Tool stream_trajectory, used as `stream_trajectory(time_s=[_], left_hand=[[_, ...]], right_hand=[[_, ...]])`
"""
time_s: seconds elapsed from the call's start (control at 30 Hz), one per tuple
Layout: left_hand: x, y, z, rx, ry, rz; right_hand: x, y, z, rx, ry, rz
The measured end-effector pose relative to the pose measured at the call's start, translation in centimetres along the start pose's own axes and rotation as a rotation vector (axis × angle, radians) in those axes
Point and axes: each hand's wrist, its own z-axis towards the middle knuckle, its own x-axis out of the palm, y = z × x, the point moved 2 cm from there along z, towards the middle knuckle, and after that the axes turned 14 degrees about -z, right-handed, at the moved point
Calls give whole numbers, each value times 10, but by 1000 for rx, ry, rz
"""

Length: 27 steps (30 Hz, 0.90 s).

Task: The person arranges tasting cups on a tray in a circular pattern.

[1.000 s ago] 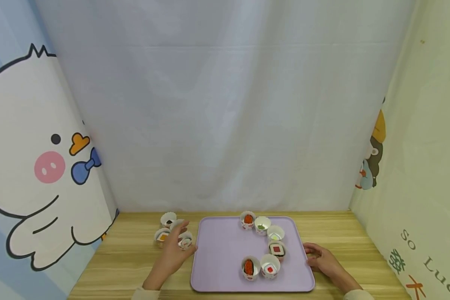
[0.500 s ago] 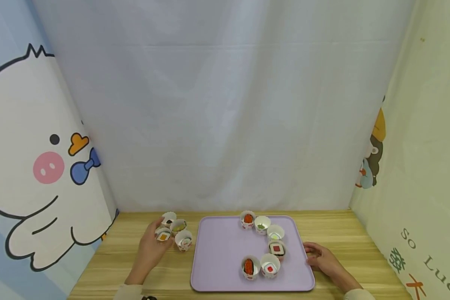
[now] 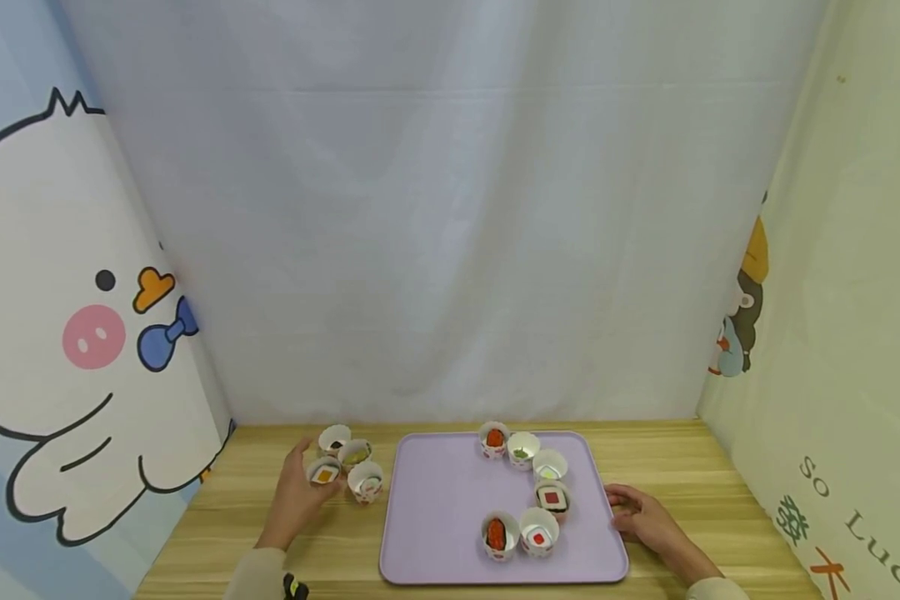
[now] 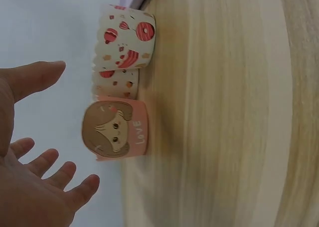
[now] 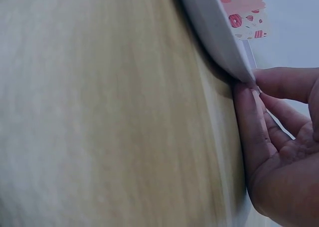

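My left hand (image 3: 297,493) is around the pink cup holding a white piece with an orange square (image 3: 324,472). In the left wrist view, the fingers of this hand (image 4: 30,187) are spread apart, with a gap between them and the pink cup with a printed face (image 4: 114,129). Three more paper cups stand against or close to it, one with a whitish piece (image 3: 365,482). At the right side of the lilac tray (image 3: 435,517), my right hand (image 3: 647,522) pinches the rim; the right wrist view shows thumb and finger at the tray edge (image 5: 219,42).
Several filled cups stand on the tray: red-topped pieces (image 3: 493,440) at the back and front, a green one (image 3: 522,451), and a red-square piece (image 3: 552,498) on the right. A pale curtain (image 3: 457,250) hangs behind the wooden table (image 3: 217,525).
My left hand has moved left from above the back cups to the cup with the orange square, and its fingers now stand slightly off it. My right hand has stayed at the tray.
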Motion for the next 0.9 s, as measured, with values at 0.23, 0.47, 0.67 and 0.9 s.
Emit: stream_trajectory(time_s=[0.23,0.47,0.67,0.9], left_hand=[[2,14,4,-81,-7,-46],[4,33,8,-136,3,-94],[10,46,11,-137,2,-70],[14,50,14,-111,-35,-45]], right_hand=[[1,0,0,3,-2,4],[0,0,1,-7,2,6],[0,0,-1,1,-7,-11],[0,2,-1,-8,-2,-1]])
